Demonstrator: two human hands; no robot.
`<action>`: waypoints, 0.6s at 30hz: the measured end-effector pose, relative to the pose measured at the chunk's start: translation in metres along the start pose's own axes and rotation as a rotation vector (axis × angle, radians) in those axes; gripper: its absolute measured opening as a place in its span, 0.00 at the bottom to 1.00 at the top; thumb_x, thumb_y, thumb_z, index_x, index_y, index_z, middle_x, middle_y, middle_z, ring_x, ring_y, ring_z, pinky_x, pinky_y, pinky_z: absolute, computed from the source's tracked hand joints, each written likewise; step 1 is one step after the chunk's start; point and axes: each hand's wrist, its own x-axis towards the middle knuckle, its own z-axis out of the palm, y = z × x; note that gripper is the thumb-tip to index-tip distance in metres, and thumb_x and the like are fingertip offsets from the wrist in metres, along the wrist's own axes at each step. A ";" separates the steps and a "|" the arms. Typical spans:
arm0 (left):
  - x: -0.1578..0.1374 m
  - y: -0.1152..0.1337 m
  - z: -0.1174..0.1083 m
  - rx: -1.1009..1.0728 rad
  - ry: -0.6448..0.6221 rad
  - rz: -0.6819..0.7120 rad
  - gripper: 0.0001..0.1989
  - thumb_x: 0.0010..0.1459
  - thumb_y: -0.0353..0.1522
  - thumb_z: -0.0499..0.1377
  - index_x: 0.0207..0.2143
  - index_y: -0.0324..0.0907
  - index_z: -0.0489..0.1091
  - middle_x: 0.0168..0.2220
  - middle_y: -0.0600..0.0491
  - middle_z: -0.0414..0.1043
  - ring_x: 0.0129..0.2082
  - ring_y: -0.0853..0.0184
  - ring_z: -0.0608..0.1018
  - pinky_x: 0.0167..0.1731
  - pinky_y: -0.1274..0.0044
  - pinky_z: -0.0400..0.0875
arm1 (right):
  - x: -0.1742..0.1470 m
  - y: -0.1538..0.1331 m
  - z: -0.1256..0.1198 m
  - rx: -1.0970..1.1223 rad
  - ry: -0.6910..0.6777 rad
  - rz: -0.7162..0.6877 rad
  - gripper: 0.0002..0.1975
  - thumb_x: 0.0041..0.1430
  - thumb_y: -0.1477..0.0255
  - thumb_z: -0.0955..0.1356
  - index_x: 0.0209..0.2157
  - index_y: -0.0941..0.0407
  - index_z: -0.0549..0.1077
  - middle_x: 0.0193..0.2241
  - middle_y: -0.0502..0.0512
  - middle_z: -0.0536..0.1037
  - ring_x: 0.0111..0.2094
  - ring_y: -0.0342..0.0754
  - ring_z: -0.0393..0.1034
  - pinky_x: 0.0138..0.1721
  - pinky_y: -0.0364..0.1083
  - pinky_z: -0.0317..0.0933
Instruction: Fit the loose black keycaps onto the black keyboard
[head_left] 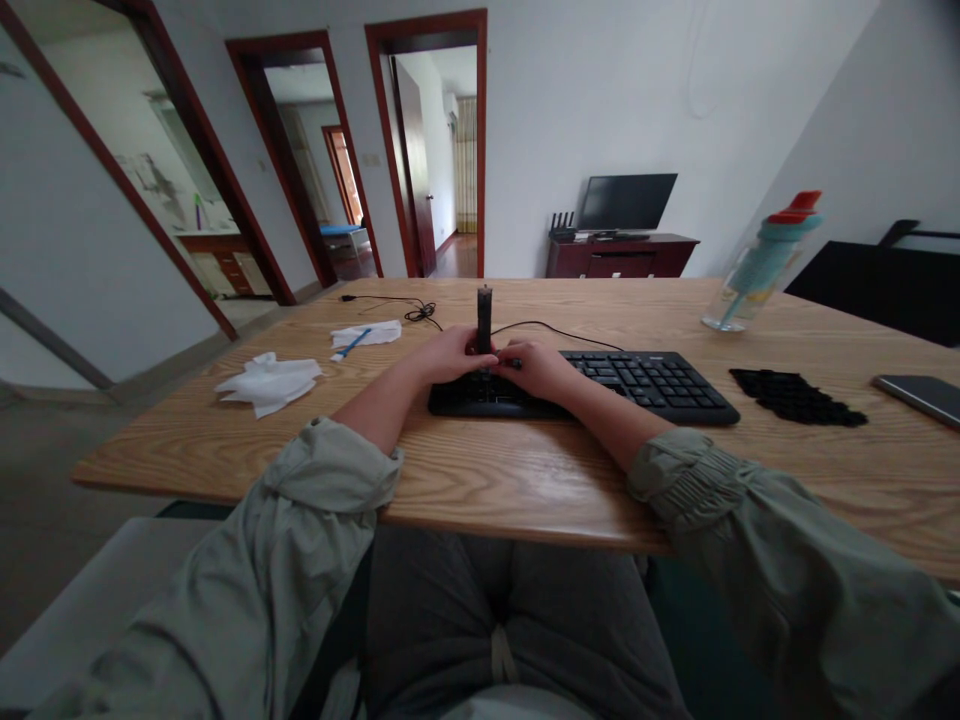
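My left hand (454,355) is closed around the lower end of a narrow, upright black bar (484,315), whose exact kind I cannot make out. My right hand (541,368) meets it from the right, fingertips pinched at a small dark piece (514,363), too small to name. Both hands are over the left half of a black computer keyboard (667,385), hiding much of that side; keys show on its right part. To the right lies a pile of loose black keycaps (796,396).
White tissues (268,383) lie at left, with a small blue-handled brush (352,345) on another tissue (382,333). A coiled black cable (420,312) runs behind the keyboard. A clear bottle with a red lid (757,265) stands back right; a dark phone (919,395) lies at the right edge.
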 end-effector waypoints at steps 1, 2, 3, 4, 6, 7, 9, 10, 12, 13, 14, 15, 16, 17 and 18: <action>0.000 -0.001 -0.001 -0.011 0.000 -0.003 0.17 0.53 0.42 0.63 0.40 0.39 0.75 0.37 0.49 0.78 0.36 0.64 0.77 0.37 0.74 0.69 | 0.000 0.000 0.001 -0.002 0.008 -0.001 0.12 0.62 0.66 0.68 0.41 0.55 0.82 0.32 0.55 0.79 0.32 0.47 0.70 0.36 0.43 0.58; -0.001 -0.002 -0.001 -0.022 0.001 -0.007 0.18 0.52 0.42 0.63 0.39 0.38 0.76 0.36 0.49 0.78 0.36 0.64 0.77 0.37 0.74 0.69 | -0.001 0.000 0.002 -0.007 0.014 -0.003 0.12 0.62 0.66 0.68 0.42 0.55 0.82 0.32 0.55 0.79 0.33 0.47 0.70 0.36 0.43 0.58; -0.001 -0.002 -0.002 -0.030 0.005 -0.012 0.18 0.51 0.43 0.64 0.39 0.38 0.76 0.36 0.50 0.78 0.35 0.64 0.77 0.37 0.74 0.69 | -0.001 0.000 0.002 -0.015 0.021 -0.002 0.12 0.62 0.66 0.68 0.42 0.55 0.82 0.32 0.55 0.79 0.33 0.47 0.70 0.36 0.43 0.58; -0.001 -0.001 -0.002 -0.031 0.011 -0.018 0.18 0.51 0.44 0.64 0.37 0.38 0.76 0.34 0.50 0.78 0.35 0.64 0.77 0.36 0.74 0.69 | -0.001 0.000 0.003 -0.023 0.030 0.002 0.12 0.62 0.66 0.68 0.41 0.55 0.82 0.31 0.55 0.79 0.33 0.47 0.71 0.36 0.44 0.59; -0.001 0.001 -0.002 -0.027 0.042 -0.025 0.18 0.52 0.46 0.63 0.33 0.39 0.77 0.30 0.51 0.77 0.32 0.65 0.75 0.34 0.75 0.67 | -0.002 -0.001 0.003 -0.028 0.046 0.007 0.11 0.62 0.66 0.69 0.41 0.55 0.82 0.32 0.55 0.80 0.33 0.48 0.71 0.37 0.44 0.59; 0.000 0.004 -0.001 -0.034 0.064 -0.026 0.19 0.54 0.47 0.62 0.30 0.39 0.76 0.28 0.52 0.76 0.30 0.66 0.75 0.33 0.75 0.67 | -0.002 -0.002 0.004 -0.027 0.051 0.005 0.11 0.62 0.66 0.69 0.40 0.55 0.82 0.33 0.56 0.80 0.34 0.48 0.71 0.38 0.44 0.59; 0.002 0.009 0.002 -0.059 0.124 -0.042 0.23 0.58 0.49 0.57 0.25 0.39 0.75 0.25 0.52 0.74 0.27 0.67 0.73 0.31 0.75 0.66 | -0.002 -0.002 0.004 -0.025 0.055 -0.003 0.11 0.62 0.66 0.69 0.40 0.55 0.82 0.33 0.56 0.80 0.34 0.48 0.71 0.39 0.45 0.59; 0.004 0.011 0.004 -0.072 0.162 -0.062 0.25 0.59 0.50 0.55 0.22 0.39 0.73 0.23 0.52 0.72 0.26 0.68 0.72 0.31 0.75 0.65 | -0.002 -0.002 0.004 -0.027 0.052 -0.006 0.11 0.62 0.66 0.69 0.40 0.55 0.82 0.33 0.56 0.80 0.34 0.48 0.71 0.39 0.45 0.59; 0.007 0.017 0.009 -0.123 0.239 -0.107 0.29 0.60 0.52 0.53 0.17 0.40 0.69 0.19 0.52 0.69 0.23 0.69 0.71 0.29 0.75 0.65 | -0.002 -0.002 0.005 -0.034 0.048 0.003 0.12 0.62 0.65 0.68 0.40 0.55 0.82 0.32 0.56 0.80 0.32 0.47 0.71 0.38 0.45 0.59; 0.009 0.019 0.012 -0.167 0.270 -0.124 0.29 0.60 0.52 0.54 0.16 0.40 0.66 0.17 0.53 0.67 0.22 0.69 0.71 0.28 0.76 0.65 | -0.002 -0.002 0.005 -0.037 0.049 0.010 0.12 0.62 0.65 0.68 0.40 0.55 0.82 0.32 0.56 0.80 0.32 0.47 0.71 0.38 0.45 0.59; 0.010 0.021 0.014 -0.226 0.292 -0.131 0.29 0.59 0.53 0.54 0.16 0.40 0.64 0.16 0.53 0.65 0.21 0.70 0.70 0.27 0.76 0.65 | -0.002 -0.002 0.005 -0.038 0.051 0.017 0.12 0.62 0.65 0.68 0.40 0.55 0.82 0.32 0.56 0.80 0.32 0.47 0.71 0.37 0.45 0.59; 0.012 0.023 0.017 -0.297 0.307 -0.128 0.29 0.59 0.53 0.55 0.17 0.41 0.62 0.16 0.54 0.64 0.20 0.71 0.70 0.26 0.77 0.65 | -0.002 -0.003 0.005 -0.037 0.052 0.021 0.12 0.62 0.65 0.68 0.40 0.55 0.82 0.32 0.56 0.80 0.32 0.47 0.71 0.37 0.45 0.59; 0.013 0.024 0.020 -0.371 0.319 -0.123 0.28 0.58 0.53 0.56 0.18 0.41 0.61 0.16 0.56 0.63 0.19 0.71 0.70 0.25 0.78 0.65 | -0.003 -0.003 0.004 -0.036 0.054 0.020 0.12 0.62 0.66 0.68 0.40 0.55 0.82 0.32 0.56 0.80 0.32 0.48 0.71 0.37 0.45 0.59; 0.015 0.025 0.022 -0.436 0.334 -0.121 0.27 0.58 0.53 0.57 0.19 0.42 0.59 0.15 0.57 0.61 0.18 0.72 0.68 0.23 0.78 0.64 | -0.004 -0.004 0.004 -0.031 0.054 0.013 0.12 0.62 0.66 0.67 0.40 0.55 0.82 0.33 0.56 0.80 0.33 0.48 0.71 0.38 0.45 0.60; 0.016 0.025 0.025 -0.486 0.352 -0.126 0.26 0.58 0.53 0.57 0.21 0.42 0.58 0.15 0.58 0.59 0.17 0.73 0.67 0.22 0.79 0.63 | -0.005 -0.005 0.003 -0.022 0.053 0.001 0.12 0.61 0.68 0.67 0.40 0.56 0.82 0.34 0.57 0.80 0.34 0.49 0.71 0.38 0.45 0.60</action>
